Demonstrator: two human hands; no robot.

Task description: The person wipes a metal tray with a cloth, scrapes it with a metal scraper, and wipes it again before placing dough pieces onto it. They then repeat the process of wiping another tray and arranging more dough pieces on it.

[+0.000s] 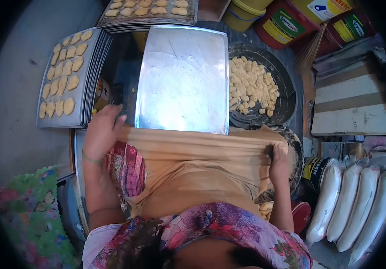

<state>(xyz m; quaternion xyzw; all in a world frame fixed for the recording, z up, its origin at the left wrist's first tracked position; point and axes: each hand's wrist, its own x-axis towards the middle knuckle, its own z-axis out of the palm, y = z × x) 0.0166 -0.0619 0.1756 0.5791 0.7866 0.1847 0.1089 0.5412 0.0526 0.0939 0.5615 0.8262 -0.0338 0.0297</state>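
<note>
Tan fabric cloth [193, 152] stretched taut across the lap, left edge gripped in the closed left hand [102, 133], right edge clenched in the closed right hand [279, 158], shiny rectangular metal tray [181, 80] laid just beyond, dark round pan [287, 96] of pale dough pieces set beside it.

The tan cloth [193, 157] is stretched taut across the lap, its far edge bunched into a straight ridge (creases run along it), one end gripped by the left hand [101, 132], the other by the right hand [279, 158].

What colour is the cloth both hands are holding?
Plain tan cloth, no pattern; clearest in the head view.
</note>
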